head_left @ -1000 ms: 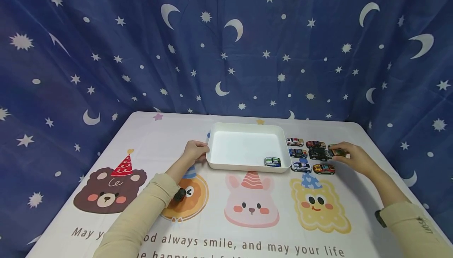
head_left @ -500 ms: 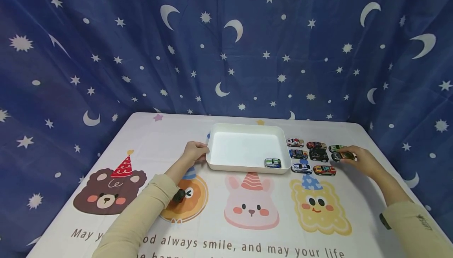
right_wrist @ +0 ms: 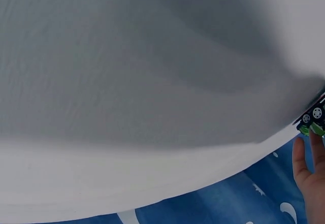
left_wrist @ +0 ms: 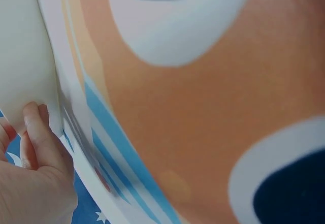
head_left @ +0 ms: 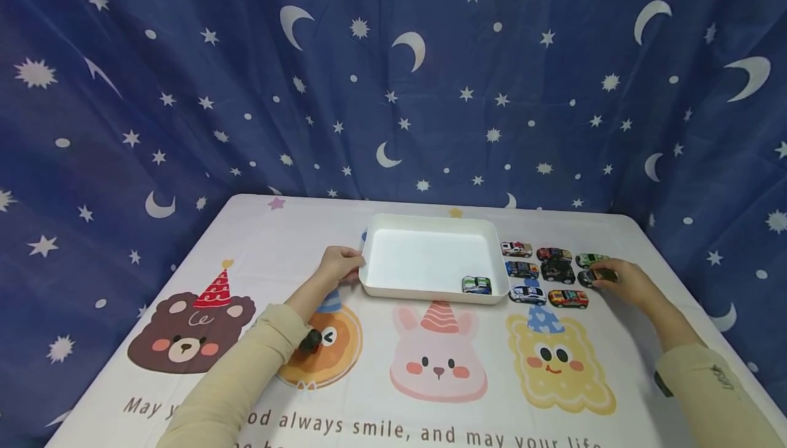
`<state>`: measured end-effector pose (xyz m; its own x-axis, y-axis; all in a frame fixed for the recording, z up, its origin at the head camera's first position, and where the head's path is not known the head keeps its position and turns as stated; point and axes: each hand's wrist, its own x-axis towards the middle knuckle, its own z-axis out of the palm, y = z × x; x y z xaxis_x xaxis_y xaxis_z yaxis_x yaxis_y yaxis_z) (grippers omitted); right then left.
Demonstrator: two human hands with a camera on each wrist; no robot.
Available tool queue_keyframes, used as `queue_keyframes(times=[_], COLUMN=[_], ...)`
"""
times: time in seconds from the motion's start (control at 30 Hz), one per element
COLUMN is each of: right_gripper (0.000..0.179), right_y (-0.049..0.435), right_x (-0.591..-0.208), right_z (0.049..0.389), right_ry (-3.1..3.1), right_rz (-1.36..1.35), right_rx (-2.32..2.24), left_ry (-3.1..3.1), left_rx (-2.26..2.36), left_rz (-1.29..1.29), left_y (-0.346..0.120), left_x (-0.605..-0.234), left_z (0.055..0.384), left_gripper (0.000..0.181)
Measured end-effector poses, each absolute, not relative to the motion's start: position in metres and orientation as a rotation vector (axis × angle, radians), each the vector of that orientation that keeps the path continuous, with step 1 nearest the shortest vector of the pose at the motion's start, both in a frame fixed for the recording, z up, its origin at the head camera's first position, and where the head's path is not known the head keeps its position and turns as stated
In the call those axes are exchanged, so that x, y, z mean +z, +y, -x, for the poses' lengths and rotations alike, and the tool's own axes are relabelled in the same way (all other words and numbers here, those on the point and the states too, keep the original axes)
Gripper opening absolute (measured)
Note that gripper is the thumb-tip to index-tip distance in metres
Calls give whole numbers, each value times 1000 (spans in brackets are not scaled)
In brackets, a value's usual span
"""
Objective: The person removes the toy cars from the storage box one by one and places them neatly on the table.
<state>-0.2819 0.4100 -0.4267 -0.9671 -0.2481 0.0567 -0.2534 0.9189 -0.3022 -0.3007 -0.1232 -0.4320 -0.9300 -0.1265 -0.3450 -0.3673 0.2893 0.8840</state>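
My left hand [head_left: 341,266] grips the left wall of a white tray [head_left: 433,293]; in the left wrist view, the thumb [left_wrist: 38,125] lies against the tray's outer side [left_wrist: 25,46]. One green-and-white toy car [head_left: 477,285] sits inside at the front right corner. Right of the tray, my right hand [head_left: 624,282] holds a dark toy car [head_left: 591,276] by its right end, low at the table. Just behind it is a green toy car [head_left: 590,259], partly covered by the fingers. Only part of my right hand [right_wrist: 312,176] shows in the right wrist view.
Several toy cars stand close together beside the tray, among them a black car [head_left: 558,271], a red-and-yellow car [head_left: 568,298], a white car [head_left: 527,294] and a blue car [head_left: 522,269]. A printed cloth [head_left: 369,359] covers the table. Behind hangs a blue star-patterned curtain [head_left: 344,59].
My right hand has shifted right and toward the front with the dark car, which now stands in front of the green one. The left hand stays on the tray.
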Motion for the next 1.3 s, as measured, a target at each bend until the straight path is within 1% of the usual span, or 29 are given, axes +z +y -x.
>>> queue_keyframes(times=[0.23, 0.43, 0.7, 0.8, 0.93, 1.07, 1.3], right_gripper=[31, 33, 46, 47, 44, 39, 36], right_y=[409, 408, 401, 397, 390, 380, 368], right_x=[-429, -423, -414, -411, -407, -404, -407], right_z=[287, 292, 283, 278, 273, 270, 264], right_ry=[-3042, -3059, -3093, -3084, -3046, -3000, -2969], right_rz=[-427, -387, -294, -263, -278, -353, -398], right_rx=[437, 367, 202, 142, 124, 143, 207], left_ry=[2343, 2347, 2352, 2352, 2346, 2351, 2341], left_rx=[1726, 1734, 1737, 1745, 1751, 1746, 1751], left_rz=[462, 452, 436, 441, 447, 451, 464], left_y=[-125, -124, -121, -120, -120, -121, -124], left_x=[-429, -427, -428, -430, -432, -432, -435], left_z=[302, 304, 304, 304, 303, 300, 297], left_gripper=[30, 31, 30, 30, 30, 30, 29])
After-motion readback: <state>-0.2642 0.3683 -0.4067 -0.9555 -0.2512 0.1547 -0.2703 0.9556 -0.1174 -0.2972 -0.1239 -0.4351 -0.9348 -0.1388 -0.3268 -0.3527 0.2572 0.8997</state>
